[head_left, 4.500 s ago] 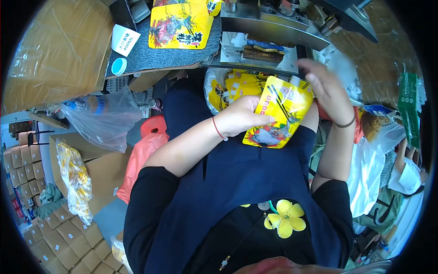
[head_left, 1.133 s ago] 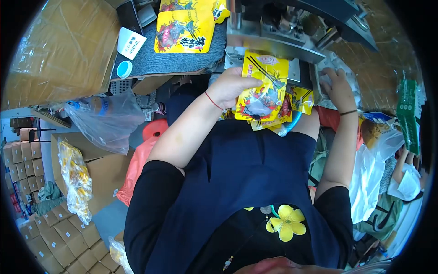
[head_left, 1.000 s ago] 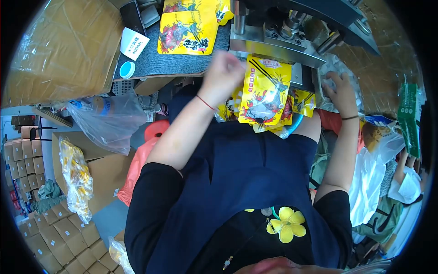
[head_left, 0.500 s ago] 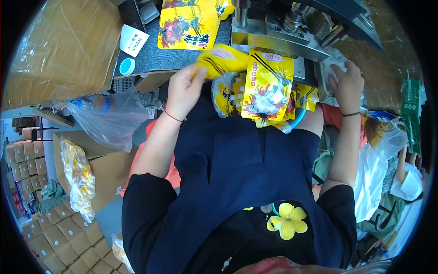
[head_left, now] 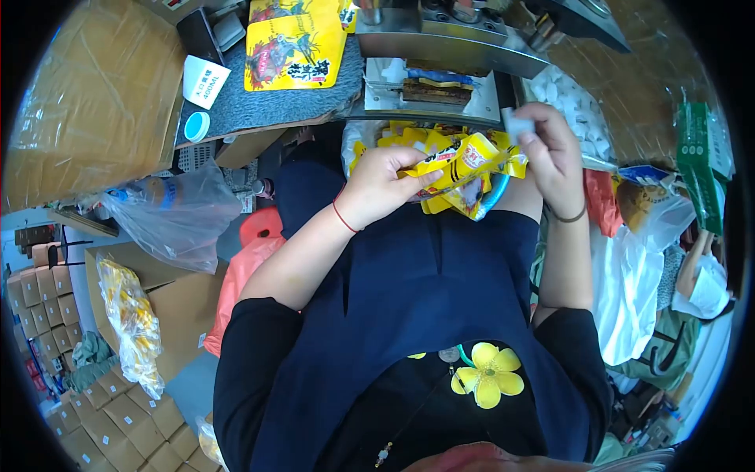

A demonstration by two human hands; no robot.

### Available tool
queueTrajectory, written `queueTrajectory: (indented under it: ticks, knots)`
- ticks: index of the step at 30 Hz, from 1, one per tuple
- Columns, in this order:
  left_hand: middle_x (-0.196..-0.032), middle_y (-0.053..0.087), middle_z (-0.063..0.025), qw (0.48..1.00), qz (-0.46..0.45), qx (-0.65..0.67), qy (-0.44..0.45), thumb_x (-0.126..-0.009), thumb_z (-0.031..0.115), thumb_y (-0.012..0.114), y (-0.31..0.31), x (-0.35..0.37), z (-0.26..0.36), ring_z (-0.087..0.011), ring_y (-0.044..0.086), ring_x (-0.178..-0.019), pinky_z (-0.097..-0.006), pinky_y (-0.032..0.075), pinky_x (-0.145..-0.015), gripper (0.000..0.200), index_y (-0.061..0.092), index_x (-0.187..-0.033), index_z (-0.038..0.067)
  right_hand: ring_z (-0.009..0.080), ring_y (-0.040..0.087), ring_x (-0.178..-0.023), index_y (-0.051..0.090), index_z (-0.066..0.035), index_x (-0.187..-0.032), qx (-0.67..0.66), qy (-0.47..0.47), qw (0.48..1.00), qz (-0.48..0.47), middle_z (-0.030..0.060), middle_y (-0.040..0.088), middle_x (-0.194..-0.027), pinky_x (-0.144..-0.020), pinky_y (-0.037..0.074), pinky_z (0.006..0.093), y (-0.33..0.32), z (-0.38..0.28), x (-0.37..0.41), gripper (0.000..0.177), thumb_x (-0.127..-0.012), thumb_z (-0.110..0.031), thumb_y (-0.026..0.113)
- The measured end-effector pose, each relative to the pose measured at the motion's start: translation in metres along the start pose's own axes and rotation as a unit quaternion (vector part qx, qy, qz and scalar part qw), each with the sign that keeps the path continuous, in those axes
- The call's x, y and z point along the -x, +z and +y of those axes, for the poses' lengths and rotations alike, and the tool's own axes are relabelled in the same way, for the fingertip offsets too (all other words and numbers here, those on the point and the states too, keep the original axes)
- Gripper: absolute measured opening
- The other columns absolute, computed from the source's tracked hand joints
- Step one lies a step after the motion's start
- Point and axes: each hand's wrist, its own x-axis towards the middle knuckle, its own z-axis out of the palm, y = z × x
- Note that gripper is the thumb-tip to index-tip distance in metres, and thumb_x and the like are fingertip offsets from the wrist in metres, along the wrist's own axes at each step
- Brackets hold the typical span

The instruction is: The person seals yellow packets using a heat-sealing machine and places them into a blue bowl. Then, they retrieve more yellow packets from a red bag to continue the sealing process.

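Observation:
My left hand [head_left: 379, 182] is closed on the edge of a yellow printed pouch [head_left: 470, 160], held bent over my lap. In my right hand [head_left: 555, 161], the fingers pinch a small white plastic piece [head_left: 517, 126] close to the pouch's right end. Its exact shape is blurred. Below the hands, more yellow pouches [head_left: 409, 140] fill a container with a blue rim [head_left: 495, 195]. A clear bag of small white pieces [head_left: 570, 106] lies beyond my right hand.
A metal press machine [head_left: 440, 53] with a lower plate [head_left: 377, 96] stands ahead. Flat yellow pouches [head_left: 295, 51], a white label card [head_left: 206, 81] and a blue cap [head_left: 197, 127] lie on the worktop at left. Large cardboard boxes [head_left: 94, 102] flank the area.
My left hand brought the pouch down and right, from beside the press to over my lap. My right hand left the bag of white pieces and came inward, holding one.

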Motion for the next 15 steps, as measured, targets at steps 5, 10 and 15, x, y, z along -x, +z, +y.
queueTrajectory:
  ticks: [5,10,15]
  knots:
    - [-0.089,0.074,-0.0056,0.991,-0.055,0.125,-0.007,-0.098,0.027,0.069,0.012,0.000,-0.013,-0.0096,0.068,-0.084,-0.0267,0.055,-0.078,0.031,0.072,-0.108,-0.002,0.0241,0.064,-0.093,0.063,0.002,-0.109,0.171,-0.070,0.972,-0.148,0.0120,0.067,-0.101,-0.083,0.050,0.0332,-0.004,-0.018,-0.021,0.018,-0.095,-0.007,0.056]
    - [-0.106,0.075,-0.0065,0.956,-0.120,0.259,-0.067,-0.100,0.026,0.066,0.027,0.003,-0.005,-0.0110,0.068,-0.094,-0.0277,0.054,-0.087,0.033,0.069,-0.116,-0.002,0.0295,0.065,-0.099,0.061,0.002,-0.116,0.090,-0.020,0.957,-0.276,0.0141,0.066,-0.108,-0.088,0.050,0.0369,-0.019,-0.018,-0.026,0.025,-0.098,-0.014,0.055]
    - [-0.117,0.072,-0.0096,0.925,-0.142,0.337,-0.106,-0.095,0.009,0.068,0.023,-0.007,-0.014,-0.0156,0.069,-0.104,-0.0318,0.054,-0.095,0.028,0.066,-0.121,-0.003,0.0352,0.063,-0.100,0.061,-0.002,-0.121,0.364,0.002,0.922,-0.129,0.0189,0.064,-0.114,-0.087,0.050,0.0395,-0.051,-0.002,-0.028,0.033,-0.099,-0.026,0.057]
